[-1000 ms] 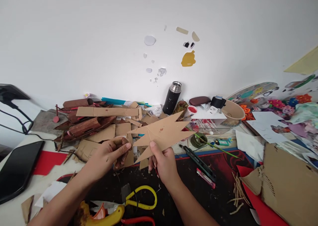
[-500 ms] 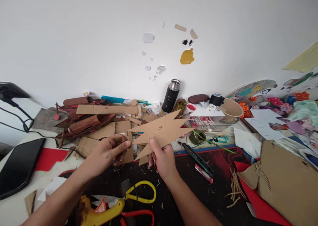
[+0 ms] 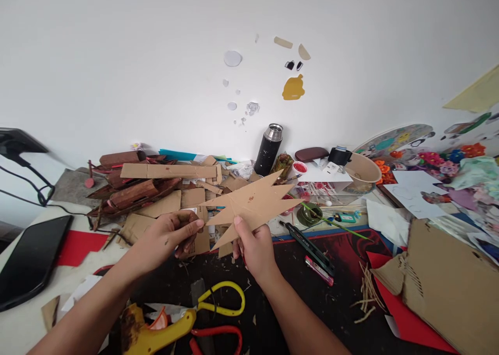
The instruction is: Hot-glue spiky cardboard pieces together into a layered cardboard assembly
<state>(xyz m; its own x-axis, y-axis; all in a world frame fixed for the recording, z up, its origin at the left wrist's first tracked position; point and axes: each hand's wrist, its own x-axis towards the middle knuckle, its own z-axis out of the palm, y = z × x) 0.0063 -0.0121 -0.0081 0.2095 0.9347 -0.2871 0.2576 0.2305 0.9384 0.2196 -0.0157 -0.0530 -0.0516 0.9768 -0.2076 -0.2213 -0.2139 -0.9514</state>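
A spiky, zigzag-edged brown cardboard cutout [image 3: 257,201] is held up above the desk. My right hand [image 3: 255,248] grips its lower edge, thumb flat on the near face and fingers curled behind. My left hand [image 3: 177,233] is beside the cutout's left point, with thumb and fingers closed together; whether they pinch anything there is hidden. Dark stains mark the left fingers. Below both hands lie yellow-handled scissors [image 3: 222,299], a yellow hot glue gun [image 3: 156,331] and a red-handled tool [image 3: 218,333].
Brown model boats [image 3: 132,196] and cardboard scraps [image 3: 167,171] crowd the back left. A black flask [image 3: 268,149] stands by the wall. A dark green cutter [image 3: 307,248] lies right of my hands, near a cardboard sheet [image 3: 452,287]. A black phone [image 3: 31,264] rests at left.
My left hand has shifted slightly left and up. The cutout tilts a little and stays in my right hand.
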